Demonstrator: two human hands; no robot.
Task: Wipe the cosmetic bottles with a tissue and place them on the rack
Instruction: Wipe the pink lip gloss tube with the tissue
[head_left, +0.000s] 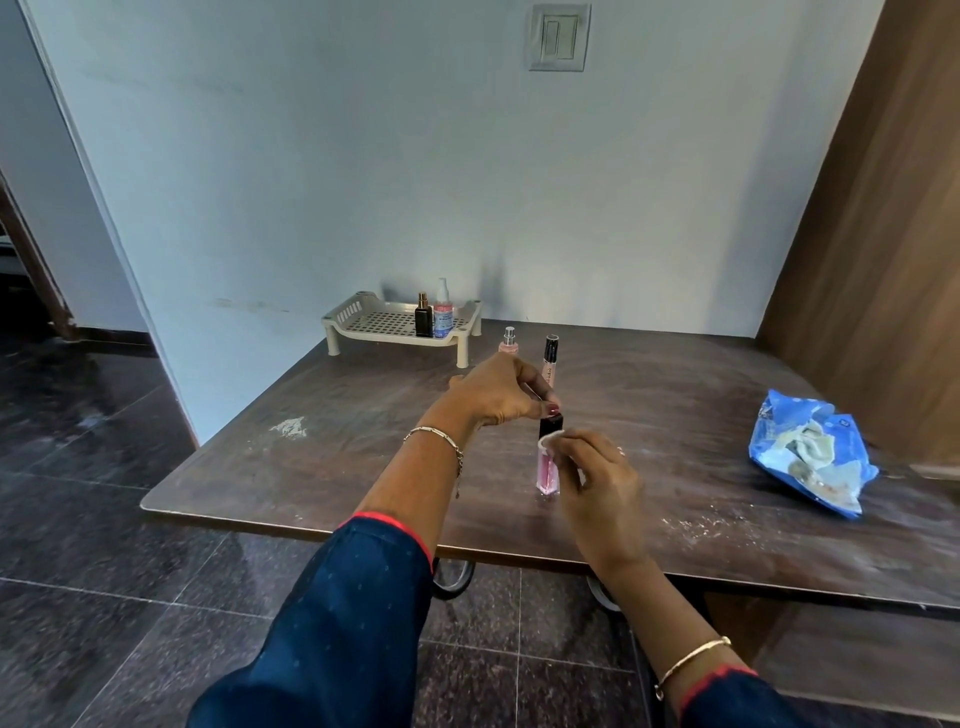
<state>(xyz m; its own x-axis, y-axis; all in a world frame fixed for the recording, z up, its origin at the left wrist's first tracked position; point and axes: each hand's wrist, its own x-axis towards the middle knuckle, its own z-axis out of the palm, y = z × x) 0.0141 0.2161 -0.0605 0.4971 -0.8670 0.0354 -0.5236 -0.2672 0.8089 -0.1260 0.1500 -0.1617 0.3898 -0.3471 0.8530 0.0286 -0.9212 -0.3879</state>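
— Pink tube (546, 470) with a black cap (549, 427)! Where is it?
— In front of the rack (363, 322), standing up on the table (701, 395). The left hand (501, 389) pinches its cap. The right hand (597, 478) presses a tissue (551, 441) on it.
— And on the rack?
— A dark bottle (423, 318) and a clear spray bottle (443, 310). A small pink bottle (509, 343) and a tall tube (549, 358) stand just beside the rack.

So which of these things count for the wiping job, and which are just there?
Job: pink tube, tissue, rack, dark bottle, spray bottle, perfume bottle, black-capped tube, tissue pack.
Just there: wall switch, white smear on the table.
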